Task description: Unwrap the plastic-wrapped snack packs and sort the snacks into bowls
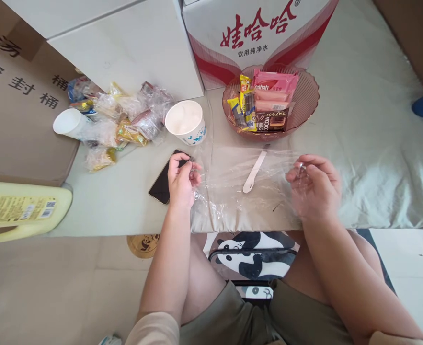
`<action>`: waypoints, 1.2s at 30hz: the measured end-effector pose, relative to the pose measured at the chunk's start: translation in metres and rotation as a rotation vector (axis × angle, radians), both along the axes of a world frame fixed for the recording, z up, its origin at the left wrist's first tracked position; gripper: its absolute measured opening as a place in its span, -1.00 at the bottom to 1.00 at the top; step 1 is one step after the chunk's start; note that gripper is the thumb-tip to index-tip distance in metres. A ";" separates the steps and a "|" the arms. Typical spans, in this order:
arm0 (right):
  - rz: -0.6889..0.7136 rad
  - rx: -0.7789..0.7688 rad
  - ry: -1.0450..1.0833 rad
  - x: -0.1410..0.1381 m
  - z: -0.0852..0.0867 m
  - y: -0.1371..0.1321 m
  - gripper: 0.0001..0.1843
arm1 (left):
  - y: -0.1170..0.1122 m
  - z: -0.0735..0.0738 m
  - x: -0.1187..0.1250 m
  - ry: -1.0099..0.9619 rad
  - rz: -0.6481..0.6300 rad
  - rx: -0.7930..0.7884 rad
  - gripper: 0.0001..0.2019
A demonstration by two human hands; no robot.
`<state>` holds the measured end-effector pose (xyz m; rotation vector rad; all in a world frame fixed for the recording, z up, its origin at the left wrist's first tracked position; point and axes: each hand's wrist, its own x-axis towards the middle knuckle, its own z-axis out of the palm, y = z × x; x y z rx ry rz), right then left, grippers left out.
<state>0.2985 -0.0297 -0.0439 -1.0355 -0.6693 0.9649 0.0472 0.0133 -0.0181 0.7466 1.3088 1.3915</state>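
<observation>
My left hand (181, 178) and my right hand (314, 184) are both closed, each pinching one end of a clear plastic film (240, 191) stretched between them over the pale green cloth (358, 158). Under the film lies a white plastic spatula (254, 171). A black phone (163, 184) lies beside my left hand. Beyond the film stands a pink glass bowl (306, 98) filled with wrapped snacks (268, 103).
A white paper cup (186, 122) stands upright near the phone; another cup (69, 123) lies on its side by a pile of clear snack wrappers (121, 122). A red-and-white water carton (254, 33), white boxes and a yellow bottle (20, 211) surround the cloth.
</observation>
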 end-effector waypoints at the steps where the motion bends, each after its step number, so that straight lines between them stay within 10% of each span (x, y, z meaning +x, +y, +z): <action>1: 0.004 0.015 -0.015 -0.001 0.001 -0.001 -0.91 | 0.000 -0.001 -0.001 0.002 -0.015 0.020 -0.82; 8: 0.003 -0.048 -0.294 0.001 -0.004 -0.004 -0.64 | 0.003 -0.018 -0.008 0.196 -0.176 0.140 -0.72; 17: -0.156 -0.195 -0.700 0.007 0.004 -0.007 -0.83 | 0.003 -0.031 -0.020 0.759 -0.077 0.291 -0.86; 28: -0.333 -0.043 -1.030 0.007 0.006 -0.009 -0.85 | 0.003 -0.026 -0.017 0.768 -0.113 0.508 -0.65; 36: -0.064 0.021 -0.726 0.012 0.009 -0.020 -0.84 | 0.004 -0.031 -0.012 0.422 -0.077 0.404 -0.65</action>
